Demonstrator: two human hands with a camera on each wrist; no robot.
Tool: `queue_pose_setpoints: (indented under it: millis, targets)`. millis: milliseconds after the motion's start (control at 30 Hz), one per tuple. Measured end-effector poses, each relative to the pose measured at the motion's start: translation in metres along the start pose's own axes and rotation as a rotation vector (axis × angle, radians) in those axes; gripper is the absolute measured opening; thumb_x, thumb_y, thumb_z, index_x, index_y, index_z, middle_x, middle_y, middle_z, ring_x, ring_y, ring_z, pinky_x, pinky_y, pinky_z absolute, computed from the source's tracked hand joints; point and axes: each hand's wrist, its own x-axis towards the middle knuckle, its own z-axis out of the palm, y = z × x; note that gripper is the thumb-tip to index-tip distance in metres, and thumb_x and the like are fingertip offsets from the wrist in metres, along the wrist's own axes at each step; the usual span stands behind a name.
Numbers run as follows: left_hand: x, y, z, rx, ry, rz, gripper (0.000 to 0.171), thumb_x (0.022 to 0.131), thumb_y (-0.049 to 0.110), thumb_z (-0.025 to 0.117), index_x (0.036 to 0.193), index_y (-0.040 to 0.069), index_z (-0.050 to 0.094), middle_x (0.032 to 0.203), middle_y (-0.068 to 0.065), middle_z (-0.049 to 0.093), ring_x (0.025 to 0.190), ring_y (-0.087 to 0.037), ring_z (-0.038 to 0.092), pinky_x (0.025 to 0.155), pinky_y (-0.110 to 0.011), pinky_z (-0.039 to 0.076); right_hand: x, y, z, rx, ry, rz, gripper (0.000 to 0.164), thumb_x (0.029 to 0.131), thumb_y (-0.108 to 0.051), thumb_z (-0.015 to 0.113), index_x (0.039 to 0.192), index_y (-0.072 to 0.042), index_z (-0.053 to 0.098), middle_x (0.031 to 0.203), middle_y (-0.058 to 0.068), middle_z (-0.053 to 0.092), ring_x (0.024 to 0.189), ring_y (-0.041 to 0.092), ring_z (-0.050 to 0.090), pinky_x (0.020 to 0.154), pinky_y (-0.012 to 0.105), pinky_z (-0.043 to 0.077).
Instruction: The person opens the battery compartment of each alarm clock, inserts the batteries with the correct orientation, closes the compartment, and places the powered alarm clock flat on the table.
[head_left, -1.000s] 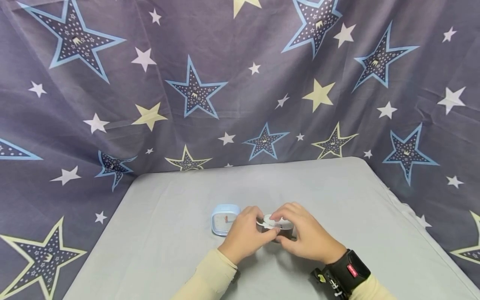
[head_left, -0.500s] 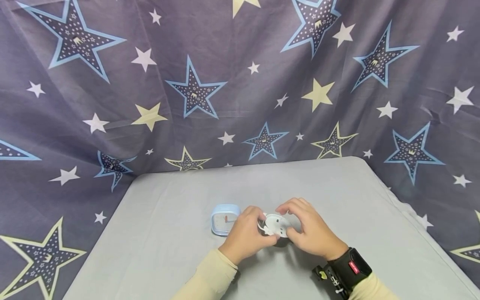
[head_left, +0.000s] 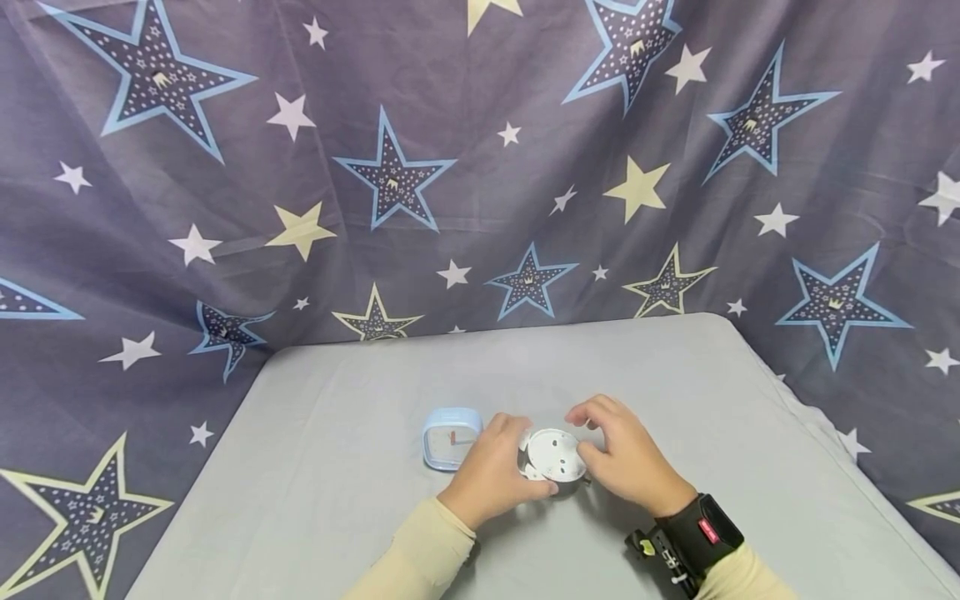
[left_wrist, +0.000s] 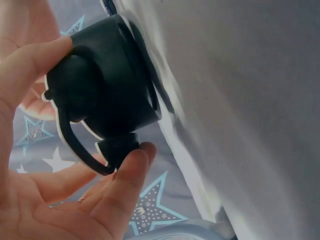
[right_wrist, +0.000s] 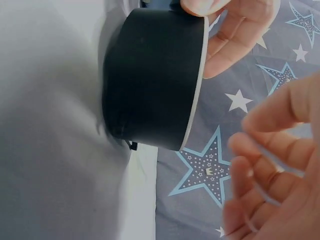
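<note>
The left hand (head_left: 495,467) holds the round case (head_left: 553,454) from its left side. Its thumb lies on the near side and its fingers are curved around the far left part; in the left wrist view, the fingertips are at a small dark piece which sticks out. The black body of the case is near the table (head_left: 360,400), with the white top turned upward; whether the bottom touches the cloth, I cannot tell.

The right hand (head_left: 630,462) is half opened, its fingers loosely bent, and it has hold of nothing. In the right wrist view, a gap is between these fingers and the white rim.

The blue clock (head_left: 438,450) stands just left of the left hand, so on that side the room is small. The far edge and the right edge of the table are well apart from both hands, with wide room between.
</note>
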Motion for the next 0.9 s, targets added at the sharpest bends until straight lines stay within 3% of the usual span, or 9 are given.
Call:
queue_pose_setpoints:
  millis: [200, 367, 667, 900]
  targets:
    - [-0.001, 0.001, 0.001, 0.049, -0.038, -0.034, 0.094, 0.053, 0.056, 0.084, 0.127, 0.004, 0.055, 0.113, -0.005, 0.056, 0.098, -0.014, 0.055, 0.089, -0.030, 0.049, -0.001, -0.001, 0.001, -0.023, -0.026, 0.157, 0.017, 0.076, -0.016, 0.067, 0.093, -0.020, 0.067, 0.093, -0.011, 0.060, 0.085, 0.014, 0.055, 0.071, 0.030, 0.046]
    - [-0.002, 0.001, 0.001, 0.095, -0.059, -0.037, 0.097, 0.053, 0.057, 0.084, 0.127, 0.001, 0.055, 0.111, -0.005, 0.054, 0.097, -0.016, 0.056, 0.090, -0.031, 0.050, -0.001, -0.004, 0.002, -0.058, -0.092, 0.246, 0.008, 0.074, -0.024, 0.072, 0.079, -0.024, 0.066, 0.087, -0.010, 0.059, 0.077, 0.012, 0.055, 0.070, 0.029, 0.046]
    - [-0.001, -0.001, 0.006, 0.107, -0.089, -0.037, 0.094, 0.054, 0.057, 0.083, 0.126, 0.003, 0.058, 0.116, -0.004, 0.052, 0.099, -0.017, 0.058, 0.091, -0.031, 0.050, 0.001, -0.015, 0.002, -0.291, -0.127, 0.287, 0.014, 0.070, -0.032, 0.073, 0.063, -0.029, 0.061, 0.080, -0.009, 0.057, 0.068, 0.008, 0.049, 0.057, 0.028, 0.042]
    - [-0.002, -0.001, 0.004, 0.064, -0.099, -0.036, 0.089, 0.053, 0.051, 0.086, 0.125, 0.005, 0.059, 0.113, -0.003, 0.054, 0.098, -0.016, 0.057, 0.090, -0.031, 0.050, 0.005, -0.022, 0.001, -0.378, -0.196, 0.330, 0.020, 0.069, -0.032, 0.071, 0.056, -0.028, 0.056, 0.071, -0.008, 0.053, 0.060, 0.011, 0.046, 0.047, 0.028, 0.036]
